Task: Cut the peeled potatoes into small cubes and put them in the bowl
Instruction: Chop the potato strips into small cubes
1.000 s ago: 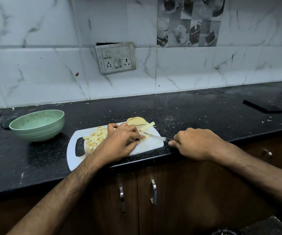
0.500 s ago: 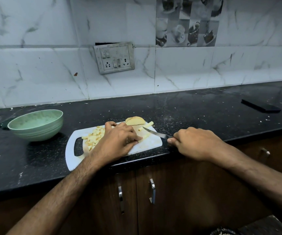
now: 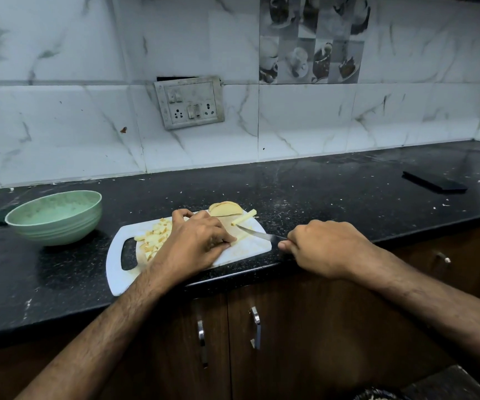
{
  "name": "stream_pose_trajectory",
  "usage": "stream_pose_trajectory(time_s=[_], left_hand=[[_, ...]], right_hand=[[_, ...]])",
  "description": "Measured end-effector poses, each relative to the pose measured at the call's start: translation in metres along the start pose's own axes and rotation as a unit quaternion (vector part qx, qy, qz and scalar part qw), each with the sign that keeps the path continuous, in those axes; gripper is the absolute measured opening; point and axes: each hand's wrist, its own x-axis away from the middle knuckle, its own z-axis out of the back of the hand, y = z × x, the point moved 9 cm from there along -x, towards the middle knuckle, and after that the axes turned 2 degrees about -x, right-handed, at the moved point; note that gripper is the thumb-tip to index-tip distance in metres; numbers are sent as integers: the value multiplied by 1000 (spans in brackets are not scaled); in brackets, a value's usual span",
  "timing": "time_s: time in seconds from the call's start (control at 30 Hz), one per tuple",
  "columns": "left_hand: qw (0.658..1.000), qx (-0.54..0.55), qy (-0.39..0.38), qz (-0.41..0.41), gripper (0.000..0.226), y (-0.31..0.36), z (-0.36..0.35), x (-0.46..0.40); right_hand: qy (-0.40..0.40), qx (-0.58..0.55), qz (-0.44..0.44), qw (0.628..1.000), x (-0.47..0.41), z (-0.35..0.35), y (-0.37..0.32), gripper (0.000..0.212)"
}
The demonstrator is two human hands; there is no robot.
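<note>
On the white board (image 3: 250, 249) your left hand (image 3: 195, 243) is pressing down a potato strip (image 3: 240, 236) pointing right toward the knife (image 3: 257, 233); your right hand (image 3: 325, 246) is gripping it, nearer; bowl (image 3: 55, 216) waiting far left

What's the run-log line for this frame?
left hand holds potato strip | right hand grips knife | cubes on board | bowl empty

We see a white marbled tile wall (image 3: 59, 111) across the upper frame, a grimy switch panel (image 3: 189, 105) at centre, a black speckled surface (image 3: 334, 186) below, and brown cabinet doors (image 3: 305, 327) underneath.
</note>
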Motion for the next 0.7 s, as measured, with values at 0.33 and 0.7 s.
stream_pose_trajectory(time_s=[0.33, 0.7], left_hand=[[1000, 5, 7, 13, 12, -2, 1, 1], [999, -3, 24, 45, 10, -8, 6, 2]], right_hand=[[-18, 4, 9, 1000, 3, -14, -9, 33], [-12, -4, 9, 1000, 5, -9, -12, 40]])
